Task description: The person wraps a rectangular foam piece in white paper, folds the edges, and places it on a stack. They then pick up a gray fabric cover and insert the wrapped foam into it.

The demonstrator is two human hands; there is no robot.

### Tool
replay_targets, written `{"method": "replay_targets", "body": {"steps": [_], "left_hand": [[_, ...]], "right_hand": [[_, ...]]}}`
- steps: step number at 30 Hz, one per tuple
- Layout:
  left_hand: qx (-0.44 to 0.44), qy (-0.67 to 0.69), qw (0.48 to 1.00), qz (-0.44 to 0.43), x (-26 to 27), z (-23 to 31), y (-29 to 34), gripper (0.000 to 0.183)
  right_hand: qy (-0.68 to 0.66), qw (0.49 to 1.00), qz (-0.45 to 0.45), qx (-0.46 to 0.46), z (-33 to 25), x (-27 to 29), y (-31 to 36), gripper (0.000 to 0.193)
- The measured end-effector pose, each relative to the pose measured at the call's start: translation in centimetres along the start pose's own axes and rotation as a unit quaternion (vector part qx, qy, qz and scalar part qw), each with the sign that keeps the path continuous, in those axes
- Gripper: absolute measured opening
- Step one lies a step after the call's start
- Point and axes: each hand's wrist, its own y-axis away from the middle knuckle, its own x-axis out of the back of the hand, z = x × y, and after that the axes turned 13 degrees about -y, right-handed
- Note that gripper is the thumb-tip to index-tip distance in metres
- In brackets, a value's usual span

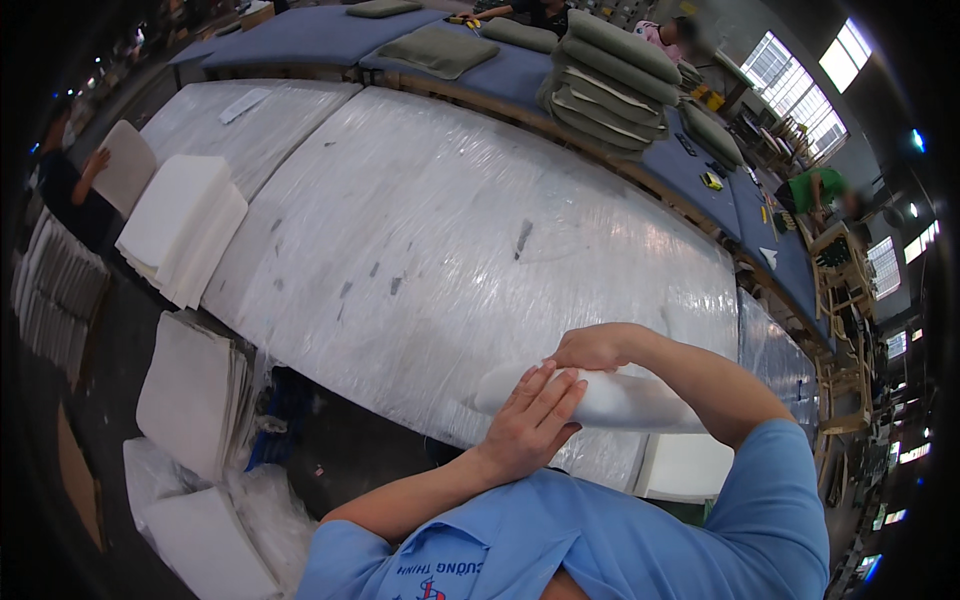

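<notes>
A white, rounded foam pad (630, 402) with a glossy surface, seemingly under thin plastic, lies tilted close to my body at the table's near edge. My left hand (528, 420) rests on its left part, fingers stretched out flat across the surface. Just beyond those fingers, my right hand (595, 347) is closed at the pad's far edge, knuckles bent. The right fingertips are hidden, so whether they pinch the pad or its covering is unclear. Beneath both hands is the wide table (430, 230) covered in clear plastic film.
White pads (185, 215) are stacked at the table's left end, more (190, 390) lower left. Another white pad (685, 467) is beside my body. Blue tables (480, 70) at the back carry stacked green cushions (610, 85). One person (75, 190) stands left, another (815, 190) far right.
</notes>
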Motion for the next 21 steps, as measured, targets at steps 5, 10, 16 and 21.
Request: {"method": "replay_targets", "body": {"steps": [5,10,16,21], "left_hand": [[-0.039,-0.015,0.999,0.033,-1.0,0.1,0.9,0.063],[-0.066,-0.007,0.997,0.044,-0.5,0.5,2.2,0.054],[-0.044,-0.016,0.998,0.036,0.1,0.7,2.2,0.049],[-0.045,-0.027,0.998,0.043,-0.3,0.0,2.1,0.041]], "right_hand": [[0.059,0.988,-0.071,0.121,5.1,-0.7,-4.7,0.024],[0.155,0.978,0.018,0.142,9.2,-3.8,-6.9,0.027],[-0.182,0.976,0.072,0.1,1.6,-1.7,-0.2,0.035],[-0.111,0.982,0.023,0.152,2.0,-3.3,1.6,0.055]]}}
